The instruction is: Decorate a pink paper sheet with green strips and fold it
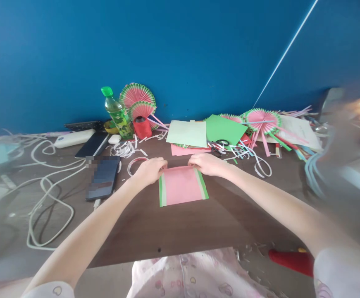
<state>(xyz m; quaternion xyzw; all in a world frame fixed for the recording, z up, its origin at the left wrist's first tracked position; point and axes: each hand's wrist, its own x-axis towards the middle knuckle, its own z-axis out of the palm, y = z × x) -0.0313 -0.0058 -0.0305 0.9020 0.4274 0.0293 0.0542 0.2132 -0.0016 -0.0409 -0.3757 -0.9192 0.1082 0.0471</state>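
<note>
A pink sheet of paper (183, 186), edged on its left and right sides with pale and green strips, lies on the dark wooden table in front of me. My left hand (151, 169) pinches its far left corner, fingers curled closed. At the far right corner, my right hand (206, 164) grips the same sheet between thumb and fingers. The far edge between the hands looks slightly raised or folded; how exactly I cannot tell. Just left of my left hand is a roll of tape (135, 165).
Behind the hands are a pale green sheet (186, 133), a green sheet (226, 129), black scissors (221, 143) and curled paper strips (262, 165). Pleated paper fans (263, 121) and a green-capped bottle (118, 114) stand by the blue wall. A phone (103, 178) and white cables (51, 242) lie left.
</note>
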